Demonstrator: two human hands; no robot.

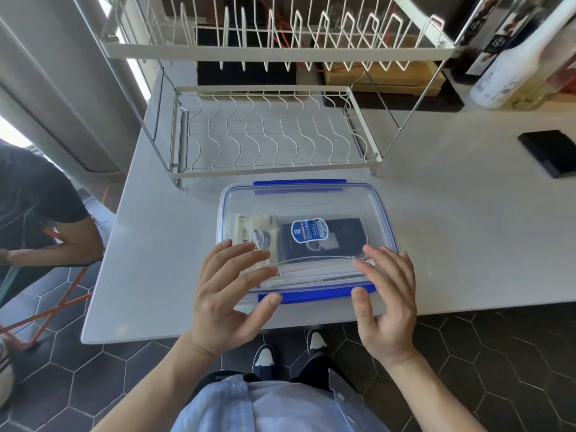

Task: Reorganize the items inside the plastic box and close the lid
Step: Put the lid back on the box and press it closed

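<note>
A clear plastic box (307, 201) with blue clasps stands on the white table near its front edge, its transparent lid lying on top. Through the lid I see a black item with a blue-and-white sticker (324, 236), a pale packet (249, 227) on the left and white flat items along the near side. My left hand (232, 294) rests with straight fingers on the lid's near left corner, thumb by the front blue clasp (314, 296). My right hand (388, 299) lies with straight fingers on the near right corner, thumb at that clasp's right end.
A white wire dish rack (268, 132) stands just behind the box. A black flat object (550, 152) lies at the table's right. Bottles (514, 51) stand at the far right. Another person (40, 219) sits at the left beside an orange stool.
</note>
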